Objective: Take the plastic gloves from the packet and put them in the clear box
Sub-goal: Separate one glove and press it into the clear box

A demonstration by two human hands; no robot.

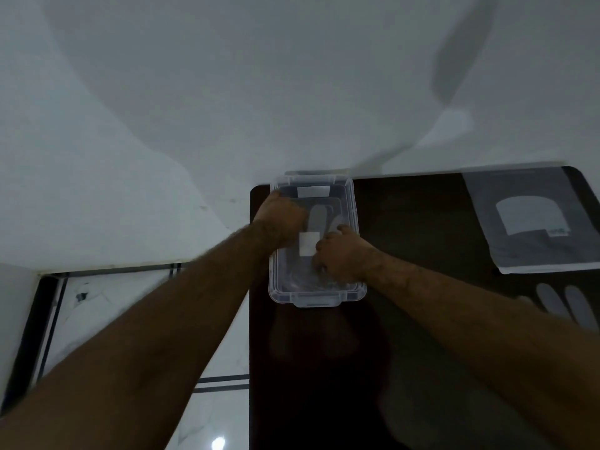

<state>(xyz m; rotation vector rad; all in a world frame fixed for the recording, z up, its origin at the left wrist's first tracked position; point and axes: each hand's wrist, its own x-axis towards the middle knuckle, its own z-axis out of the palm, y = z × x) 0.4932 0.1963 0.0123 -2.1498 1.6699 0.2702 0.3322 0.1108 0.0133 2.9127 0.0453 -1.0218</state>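
The clear box [356, 219] stands on the dark table's far left corner, against the white wall. A thin plastic glove [317, 217] lies inside it, its pale fingers pointing away from me. My right hand [342, 254] is inside the box near its right wall, with the fingers curled down on the crumpled part of the glove. Over the box's left side my left hand [280, 219] is knuckles-up, and its fingertips are hidden. The grey glove packet [532, 219] lies flat at the table's far right. Another glove [560, 303] lies in front of the packet, partly behind my right forearm.
The dark table [422, 222] ends just left of the box, with pale marble floor [130, 303] below. The white wall [292, 92] stands directly behind the box and table.
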